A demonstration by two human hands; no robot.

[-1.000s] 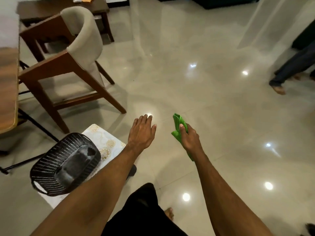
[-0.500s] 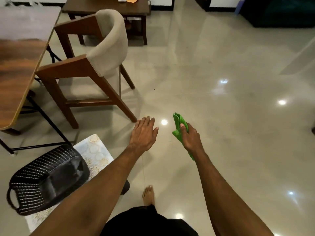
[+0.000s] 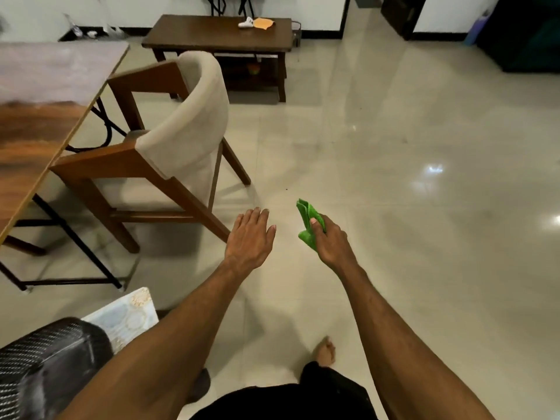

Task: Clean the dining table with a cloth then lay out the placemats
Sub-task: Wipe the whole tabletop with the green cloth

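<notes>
My right hand grips a folded green cloth out in front of me, above the tiled floor. My left hand is stretched forward beside it, fingers straight, holding nothing. The wooden dining table runs along the left edge, well left of both hands. A pale patterned placemat lies at the lower left, partly under a black woven basket.
A wooden chair with a beige padded back stands at the table's side, just left of my left hand. A dark low table with small items stands by the far wall. Glossy floor spreads to the right. My bare foot shows below.
The view has swung left and up: the dining table and chair fill more of the left, the basket slid to the lower left corner. Both hands keep their pose.
</notes>
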